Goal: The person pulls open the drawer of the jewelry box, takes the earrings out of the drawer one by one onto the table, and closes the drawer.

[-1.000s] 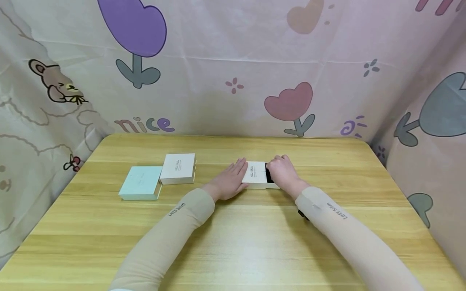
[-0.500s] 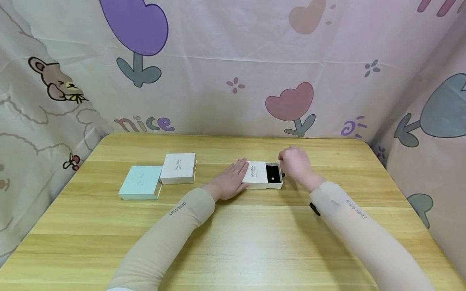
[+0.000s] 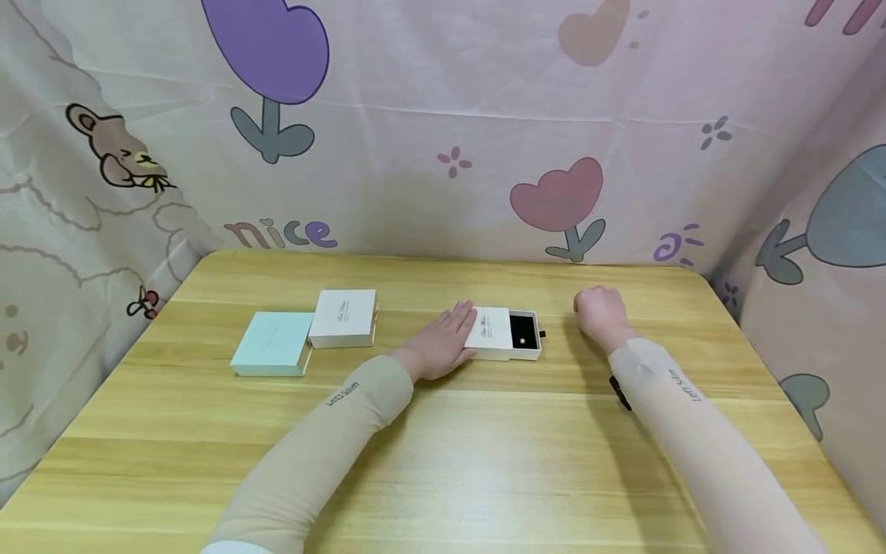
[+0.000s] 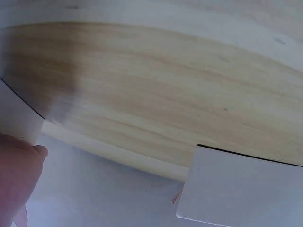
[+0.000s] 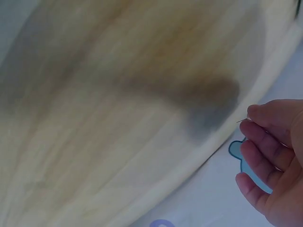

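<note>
In the head view a white drawer-style jewelry box [image 3: 490, 329] lies right of the table's middle, its tray [image 3: 537, 354] partly slid out to the right. The tray has a black pad [image 3: 521, 327] with a small round stud on it and a dark pull tab [image 3: 543, 334] at its end. My left hand [image 3: 439, 344] rests flat on the box's left part, fingers straight. Raised to the right of the tray, my right hand [image 3: 604, 317] pinches a tiny earring [image 5: 242, 121] between thumb and forefinger; only its thin pin shows in the right wrist view. Its other fingers are loosely bent.
Left of the left hand sit a second white box [image 3: 344, 315] and a pale mint box [image 3: 272, 342], corners close together. They stand on a wooden table [image 3: 484, 462]. A patterned cloth [image 3: 401, 115] hangs along the table's back edge and both sides.
My right hand has come out of the tray and moved right, away from the box, uncovering the black pad and its stud. The left hand has stayed on the box.
</note>
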A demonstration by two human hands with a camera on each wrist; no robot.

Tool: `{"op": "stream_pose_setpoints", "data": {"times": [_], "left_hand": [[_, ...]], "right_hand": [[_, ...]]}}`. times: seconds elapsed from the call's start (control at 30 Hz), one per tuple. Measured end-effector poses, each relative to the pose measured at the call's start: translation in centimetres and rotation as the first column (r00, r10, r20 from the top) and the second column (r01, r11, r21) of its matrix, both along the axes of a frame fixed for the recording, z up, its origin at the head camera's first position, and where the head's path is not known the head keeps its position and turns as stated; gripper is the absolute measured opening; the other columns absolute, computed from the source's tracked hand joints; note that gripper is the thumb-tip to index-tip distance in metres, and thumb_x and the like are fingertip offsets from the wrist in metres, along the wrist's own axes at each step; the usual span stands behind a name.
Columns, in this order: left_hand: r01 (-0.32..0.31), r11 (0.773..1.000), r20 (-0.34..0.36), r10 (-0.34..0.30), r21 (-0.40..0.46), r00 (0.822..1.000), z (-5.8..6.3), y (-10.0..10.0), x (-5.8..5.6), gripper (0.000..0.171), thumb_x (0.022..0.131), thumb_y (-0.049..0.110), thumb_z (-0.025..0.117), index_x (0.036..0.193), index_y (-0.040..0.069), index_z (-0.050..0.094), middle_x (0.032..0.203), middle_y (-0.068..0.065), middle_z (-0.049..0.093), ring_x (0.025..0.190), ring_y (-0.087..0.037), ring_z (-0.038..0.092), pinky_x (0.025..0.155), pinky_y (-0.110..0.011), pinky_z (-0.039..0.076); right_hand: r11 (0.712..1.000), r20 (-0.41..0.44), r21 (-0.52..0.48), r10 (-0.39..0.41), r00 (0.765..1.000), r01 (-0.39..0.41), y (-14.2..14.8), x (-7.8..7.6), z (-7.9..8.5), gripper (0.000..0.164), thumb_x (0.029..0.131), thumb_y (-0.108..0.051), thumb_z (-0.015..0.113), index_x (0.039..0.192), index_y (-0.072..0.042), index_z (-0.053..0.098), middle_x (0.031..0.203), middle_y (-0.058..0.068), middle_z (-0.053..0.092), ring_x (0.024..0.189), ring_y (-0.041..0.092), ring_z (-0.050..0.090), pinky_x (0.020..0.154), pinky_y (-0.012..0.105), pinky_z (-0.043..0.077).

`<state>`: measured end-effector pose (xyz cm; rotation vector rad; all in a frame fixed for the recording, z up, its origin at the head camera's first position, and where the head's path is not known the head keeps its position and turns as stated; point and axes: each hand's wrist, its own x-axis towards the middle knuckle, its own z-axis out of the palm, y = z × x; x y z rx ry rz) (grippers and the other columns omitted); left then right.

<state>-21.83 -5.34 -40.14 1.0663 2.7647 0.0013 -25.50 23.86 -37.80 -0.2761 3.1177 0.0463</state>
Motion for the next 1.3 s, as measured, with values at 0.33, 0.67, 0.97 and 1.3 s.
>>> {"op": "stream_pose_setpoints", "data": {"times": [0.33,0.67,0.97,1.3], "left_hand": [[-0.007,1.000,0.008,0.007,-0.008,1.000,-0.1,0.1,-0.2,0.069,0.102,0.042,0.025,0.149,0.000,-0.001,0.158,-0.016,-0.005,0.146,-0.026,-0.004,0.119,-0.036,0.006],[-0.014,1.000,0.014,0.014,-0.012,1.000,0.2,0.2,-0.2,0.069,0.102,0.043,0.025,0.149,0.000,-0.001,0.158,-0.016,-0.005,0.146,-0.025,-0.004,0.119,-0.037,0.007],[-0.016,0.999,0.044,0.015,0.033,0.999,0.1,0.2,-0.1,0.070,0.101,0.043,0.027,0.149,-0.001,0.000,0.158,-0.016,-0.005,0.146,-0.026,-0.002,0.119,-0.037,0.006],[0.009,0.994,0.035,-0.012,0.107,0.999,0.1,-0.1,-0.2,0.078,0.099,0.050,0.031,0.149,-0.001,0.000,0.157,-0.017,-0.004,0.146,-0.029,-0.002,0.119,-0.041,0.005]], "right_hand": [[1.000,0.016,0.012,0.004,1.000,-0.004,0.3,-0.1,-0.7,0.027,0.079,0.006,0.045,0.059,-0.006,0.060,0.078,0.017,0.069,0.077,0.036,0.063,0.075,0.054,0.047],[1.000,0.013,-0.021,0.004,1.000,-0.004,0.4,0.3,-0.6,0.018,0.081,0.000,0.051,0.073,-0.003,0.067,0.083,0.017,0.070,0.077,0.034,0.062,0.070,0.050,0.047],[0.997,-0.039,-0.073,0.006,0.999,-0.009,0.8,1.4,0.5,0.020,0.083,-0.007,0.056,0.097,0.001,0.069,0.096,0.021,0.069,0.089,0.039,0.063,0.075,0.051,0.049],[0.997,-0.067,-0.082,0.007,0.998,-0.012,1.0,2.5,1.8,0.018,0.085,-0.011,0.059,0.096,-0.001,0.069,0.092,0.016,0.070,0.088,0.036,0.061,0.073,0.049,0.049]]}}
